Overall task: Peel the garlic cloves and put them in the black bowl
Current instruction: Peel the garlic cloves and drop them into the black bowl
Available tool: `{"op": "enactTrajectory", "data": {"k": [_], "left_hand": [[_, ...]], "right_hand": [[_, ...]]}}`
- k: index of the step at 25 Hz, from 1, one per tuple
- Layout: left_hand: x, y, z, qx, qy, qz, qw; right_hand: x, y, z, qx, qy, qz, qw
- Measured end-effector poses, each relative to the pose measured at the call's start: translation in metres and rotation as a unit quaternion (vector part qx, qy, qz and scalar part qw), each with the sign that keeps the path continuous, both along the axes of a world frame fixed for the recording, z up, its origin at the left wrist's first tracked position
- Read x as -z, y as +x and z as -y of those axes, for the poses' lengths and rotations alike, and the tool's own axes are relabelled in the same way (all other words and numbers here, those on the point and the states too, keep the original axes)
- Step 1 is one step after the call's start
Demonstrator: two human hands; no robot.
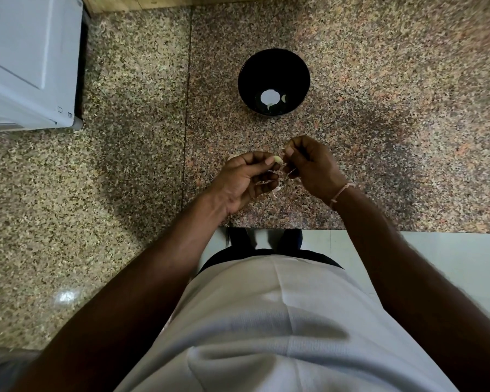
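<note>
My left hand [245,179] pinches a pale garlic clove [277,159] between thumb and fingertips, just above the counter's front edge. My right hand [309,165] is right beside it, fingers curled, pinching a thin strip of skin at the clove's tip. Loose bits of papery garlic skin [276,190] lie on the counter under both hands. The black bowl [273,63] stands farther back on the counter, beyond the hands. A couple of peeled cloves [283,98] lie at its bottom next to a bright reflection.
The speckled granite counter [379,123] has a seam running front to back left of the bowl. A white appliance [29,60] stands at the far left. The counter's front edge [408,231] runs just below my wrists, with pale floor tiles beneath.
</note>
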State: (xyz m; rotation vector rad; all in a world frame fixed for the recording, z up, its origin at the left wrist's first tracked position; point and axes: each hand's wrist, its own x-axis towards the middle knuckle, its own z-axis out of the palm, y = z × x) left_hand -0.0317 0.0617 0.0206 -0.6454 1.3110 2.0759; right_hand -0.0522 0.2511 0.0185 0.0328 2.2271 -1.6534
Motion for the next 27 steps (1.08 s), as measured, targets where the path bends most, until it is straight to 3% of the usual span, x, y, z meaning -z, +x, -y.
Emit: {"op": "enactTrajectory", "data": {"k": [8,15,18,27], "left_hand": [[0.008,0.006,0.005,-0.016,-0.035,-0.019,0.999],[0.013,0.009,0.007,-0.030,-0.049,-0.039,0.998],[0.016,0.010,0.009,-0.035,-0.055,-0.043,0.997],[0.023,0.012,0.013,-0.035,-0.095,-0.062,0.993]], "right_hand": [[0.005,0.006,0.000,0.026,0.040,-0.001,0.999],[0.016,0.013,-0.001,0.052,0.183,-0.067,0.979],[0.017,0.014,0.000,0.018,0.236,-0.120,0.964],[0.012,0.014,0.006,-0.003,0.269,-0.145,0.952]]}}
